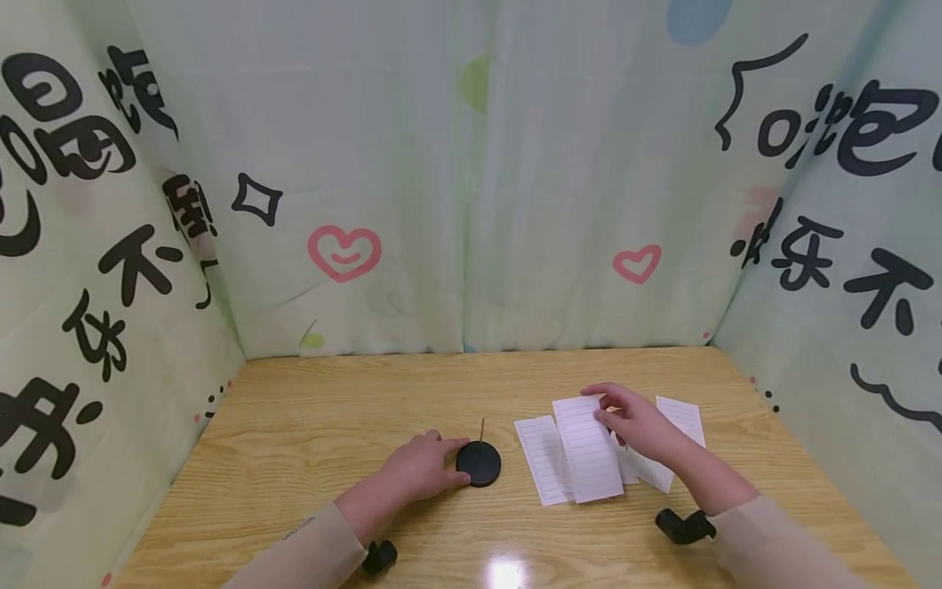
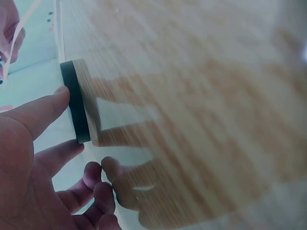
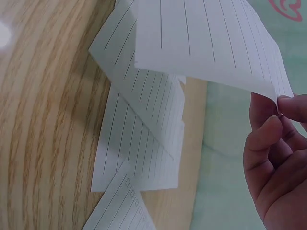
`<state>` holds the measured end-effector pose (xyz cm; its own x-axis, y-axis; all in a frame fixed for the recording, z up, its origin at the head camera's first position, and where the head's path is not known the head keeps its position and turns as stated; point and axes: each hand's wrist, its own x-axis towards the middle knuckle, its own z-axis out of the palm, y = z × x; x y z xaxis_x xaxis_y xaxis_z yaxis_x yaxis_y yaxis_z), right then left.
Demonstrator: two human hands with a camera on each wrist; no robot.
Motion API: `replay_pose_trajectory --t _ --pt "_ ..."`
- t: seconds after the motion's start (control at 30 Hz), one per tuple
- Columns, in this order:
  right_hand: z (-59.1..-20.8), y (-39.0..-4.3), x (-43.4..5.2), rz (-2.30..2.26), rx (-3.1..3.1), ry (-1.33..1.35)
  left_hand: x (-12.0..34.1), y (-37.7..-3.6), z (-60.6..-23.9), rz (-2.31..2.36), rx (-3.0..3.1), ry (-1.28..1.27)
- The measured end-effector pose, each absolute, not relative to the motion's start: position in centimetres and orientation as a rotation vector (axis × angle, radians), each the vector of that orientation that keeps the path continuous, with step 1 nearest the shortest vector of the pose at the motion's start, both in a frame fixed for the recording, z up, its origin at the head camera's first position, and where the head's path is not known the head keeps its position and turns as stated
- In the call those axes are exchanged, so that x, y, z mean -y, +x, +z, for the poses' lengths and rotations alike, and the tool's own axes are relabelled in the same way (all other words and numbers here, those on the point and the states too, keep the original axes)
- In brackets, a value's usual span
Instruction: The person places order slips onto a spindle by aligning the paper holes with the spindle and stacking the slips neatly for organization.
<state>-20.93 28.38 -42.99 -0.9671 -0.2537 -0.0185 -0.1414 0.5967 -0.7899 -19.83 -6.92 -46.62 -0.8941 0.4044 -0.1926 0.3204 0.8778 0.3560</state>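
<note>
Now lined slip (image 3: 206, 38) pinched at corner (right hand (image 1: 636, 425) grip).

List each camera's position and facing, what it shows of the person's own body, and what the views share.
Head: worn on the head, looks forward and down at the wooden table; both forearms show, with the left hand and right hand.
Left wrist: low beside the left hand, looks across the table at the black round base that its fingers touch.
Right wrist: close behind the right hand, looks at the lined paper slip pinched by its fingers.
Shared: the head view also shows the base and slip.
</note>
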Motion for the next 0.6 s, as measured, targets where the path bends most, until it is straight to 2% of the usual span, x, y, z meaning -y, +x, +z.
replay_pose_trajectory --t 0.6 --pt "-41.9 -20.0 -22.8 -1.465 -2.613 -0.406 6.9 -20.1 -47.1 0.436 -2.786 0.565"
